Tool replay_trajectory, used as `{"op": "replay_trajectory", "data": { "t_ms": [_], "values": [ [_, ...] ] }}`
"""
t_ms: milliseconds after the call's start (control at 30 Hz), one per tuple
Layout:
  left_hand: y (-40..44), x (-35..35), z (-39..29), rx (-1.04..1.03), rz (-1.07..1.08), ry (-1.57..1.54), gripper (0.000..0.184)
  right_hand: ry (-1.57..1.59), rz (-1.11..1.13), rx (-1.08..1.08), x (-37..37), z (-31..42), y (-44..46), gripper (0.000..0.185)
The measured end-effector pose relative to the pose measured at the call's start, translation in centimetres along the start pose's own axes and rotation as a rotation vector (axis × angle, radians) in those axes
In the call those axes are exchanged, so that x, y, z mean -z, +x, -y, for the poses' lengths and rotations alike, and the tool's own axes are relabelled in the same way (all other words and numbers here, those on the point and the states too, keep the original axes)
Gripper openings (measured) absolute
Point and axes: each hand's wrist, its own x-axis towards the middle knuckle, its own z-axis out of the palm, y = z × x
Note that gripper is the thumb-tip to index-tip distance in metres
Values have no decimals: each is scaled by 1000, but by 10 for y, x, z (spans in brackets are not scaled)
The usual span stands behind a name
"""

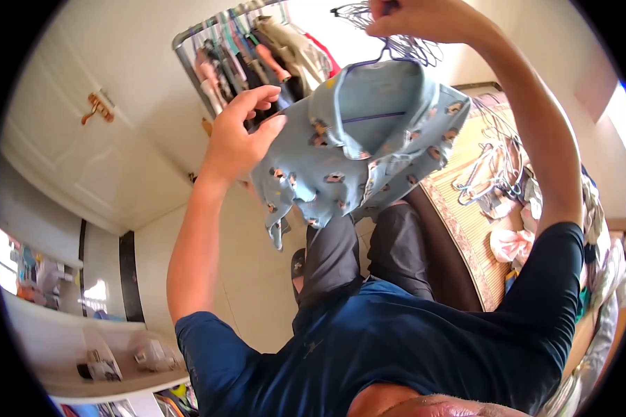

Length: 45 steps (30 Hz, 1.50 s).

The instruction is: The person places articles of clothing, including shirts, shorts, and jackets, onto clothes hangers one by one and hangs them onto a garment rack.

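Note:
A light-blue collared shirt (334,177) with a scattered print hangs from a dark hanger (375,117) in front of me. My right hand (414,19) is raised high and closed around the top of that hanger, whose hook is partly hidden by the fingers. Beside the shirt's shoulder at the left is my left hand (240,135), its thumb and curled fingers apart with nothing between them. I cannot tell whether it touches the cloth. Several thin wire hangers (414,48) show behind and below my right hand.
A clothes rack (181,38) with hung garments (257,59) stands ahead. To the right, a bed with a woven mat (466,215) bears loose hangers (497,163) and piled clothes (515,243). A white door (69,132) and shelves (129,347) are on the left.

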Motion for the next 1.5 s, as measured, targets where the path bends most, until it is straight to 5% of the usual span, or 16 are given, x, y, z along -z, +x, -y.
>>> {"op": "replay_trajectory", "data": {
  "t_ms": [267, 467, 533, 567, 667, 733, 867, 1500],
  "values": [
    [53, -48, -63, -79, 88, -117, 31, -19, -51, 90, -21, 19, 10, 21],
    [69, -51, -69, -133, 22, 90, 28, 205, -143, 97, -21, 9, -7, 27],
    [68, -49, -66, -41, -1, 30, 26, 181, -365, 178, -27, -14, -21, 35],
    [70, -45, -59, -85, -6, 73, 26, 177, -359, 48, -29, -20, -28, 40],
    [70, -40, -55, -12, 54, -47, 18, 104, -530, 253, -62, -83, -32, 22],
    [70, -37, -55, 1, 38, -13, 19, -19, -368, -7, -65, -66, -52, 29],
    [76, -31, -56, -12, 100, 53, 22, 29, -374, 159, -89, -65, -49, 28],
    [71, -18, -70, 51, 46, 97, 19, 172, -462, 177, -98, -65, -50, 19]
  ]
}}
